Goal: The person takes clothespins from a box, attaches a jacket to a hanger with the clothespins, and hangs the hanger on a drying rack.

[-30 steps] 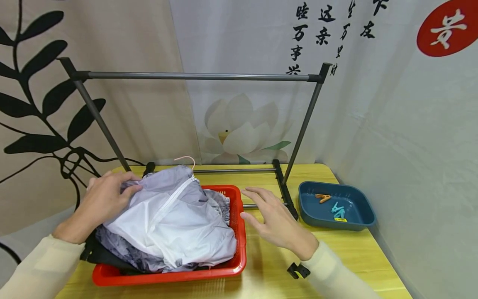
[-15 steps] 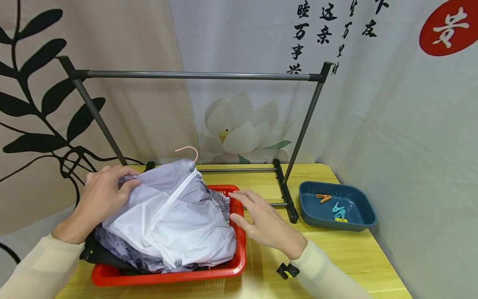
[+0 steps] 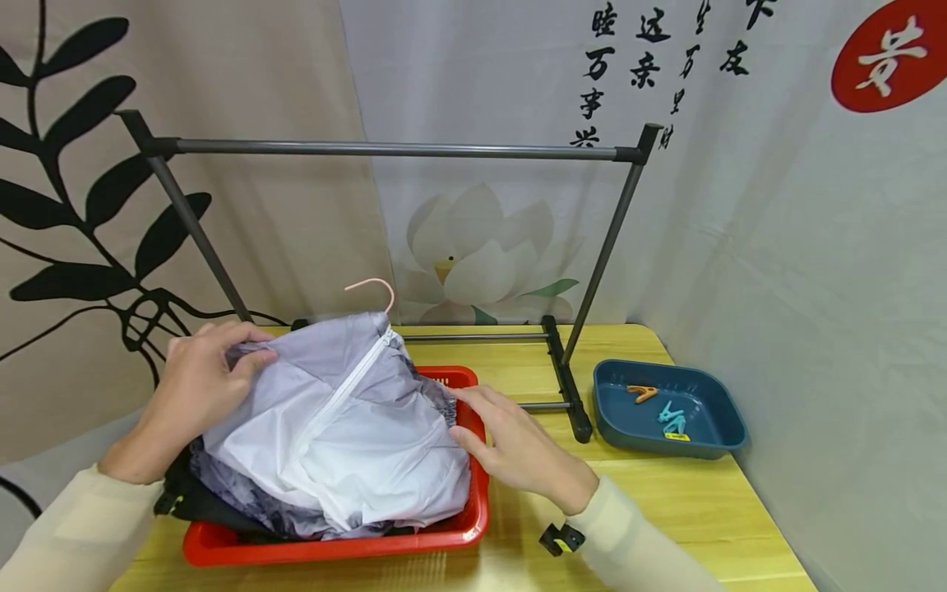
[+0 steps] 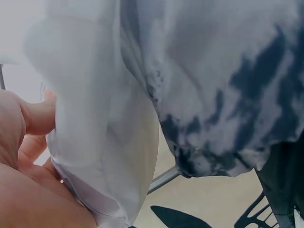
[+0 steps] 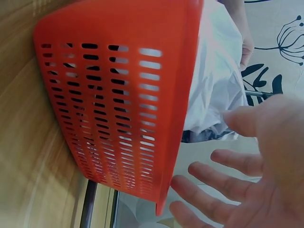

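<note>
- As I watch by head view, the left hand (image 3: 198, 386) pinches the left edge of the pale garment (image 3: 358, 448) in the red basket (image 3: 336, 554).
- Left wrist: the garment extends beyond that grip.
- Right wrist: the right hand (image 5: 270, 178) spreads beside it; I cannot tell contact.

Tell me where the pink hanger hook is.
In the head view, the pink hanger hook sticks up left of centre from the top of the pale garment, below the rack's top bar and right of the left hand.
</note>
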`<state>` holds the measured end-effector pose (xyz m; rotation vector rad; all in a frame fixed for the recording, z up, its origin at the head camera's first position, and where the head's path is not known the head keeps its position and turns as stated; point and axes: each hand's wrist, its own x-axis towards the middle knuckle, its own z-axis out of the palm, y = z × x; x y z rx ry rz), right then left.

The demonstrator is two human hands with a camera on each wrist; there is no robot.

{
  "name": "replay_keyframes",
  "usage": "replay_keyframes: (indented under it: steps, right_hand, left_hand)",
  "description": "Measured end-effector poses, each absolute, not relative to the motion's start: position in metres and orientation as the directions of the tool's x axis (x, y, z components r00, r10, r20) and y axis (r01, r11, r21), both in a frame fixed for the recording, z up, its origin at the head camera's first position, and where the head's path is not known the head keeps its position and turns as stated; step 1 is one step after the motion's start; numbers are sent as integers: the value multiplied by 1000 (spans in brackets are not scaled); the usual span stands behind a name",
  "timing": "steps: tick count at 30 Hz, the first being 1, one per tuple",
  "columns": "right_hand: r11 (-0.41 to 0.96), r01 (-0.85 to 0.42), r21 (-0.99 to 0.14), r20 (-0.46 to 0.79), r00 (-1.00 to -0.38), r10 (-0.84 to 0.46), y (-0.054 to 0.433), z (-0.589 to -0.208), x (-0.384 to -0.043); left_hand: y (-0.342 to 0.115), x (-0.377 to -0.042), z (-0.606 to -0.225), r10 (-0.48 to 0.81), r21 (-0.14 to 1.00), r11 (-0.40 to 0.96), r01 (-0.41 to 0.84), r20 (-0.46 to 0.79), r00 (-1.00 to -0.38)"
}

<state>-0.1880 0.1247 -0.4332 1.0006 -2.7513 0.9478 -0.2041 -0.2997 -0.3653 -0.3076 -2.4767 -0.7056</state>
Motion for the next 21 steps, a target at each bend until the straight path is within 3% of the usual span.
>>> replay_keyframes:
  steps: [10,21]
  right_hand:
    - [564,-608,-559,239,-770,-592,121,-435,-188]
    - [487,-664,-568,356,-731,-581,122,-435,-185]
  left_hand:
    - [-302,-202,-360,3,468,824,319,559,-829]
    - [-300,-195,-353,-72,538,795,282,545,-836]
